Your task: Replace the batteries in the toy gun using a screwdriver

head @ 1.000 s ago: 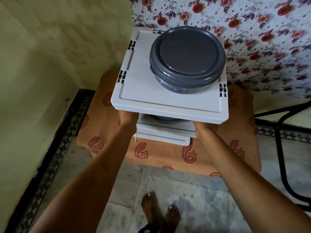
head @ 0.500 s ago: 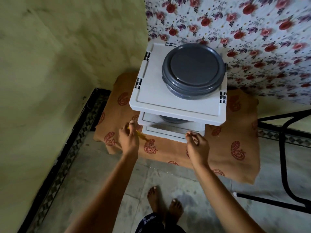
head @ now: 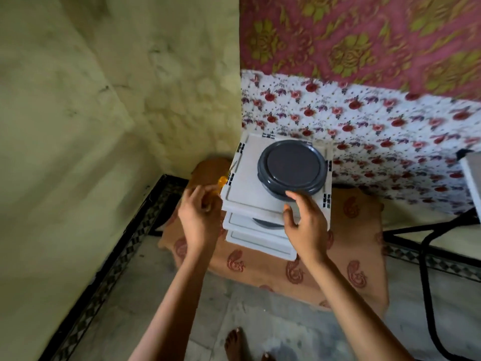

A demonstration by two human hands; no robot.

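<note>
The white plastic rack (head: 250,196) stood on a low worktop (head: 338,272) draped in orange-brown cloth with red paisley marks, pushed into the corner by the yellowish wall. A round grey lidded container (head: 291,165) sat on the rack's top tier, towards its far right side, and the edge of another dark dish showed on the tier below. The person's left hand (head: 200,217) was just beside the rack's left front corner, its fingers curled round the screwdriver (head: 223,181). The tool's orange handle stuck out beyond the knuckles, and its thin metal shaft slanted up and away along the rack's left edge, close against the slotted side. The right hand (head: 304,225) hovered over the rack's front right corner, released and grasping nothing, with its fingers spread and gently bent. Its forefinger reached the near rim of the grey container, though I could not tell whether it touched. The screwdriver thus lay wholly with the left hand, across the rack's width from the right. Bare feet (head: 235,342) stood on the tiled floor in front of the rack.
</note>
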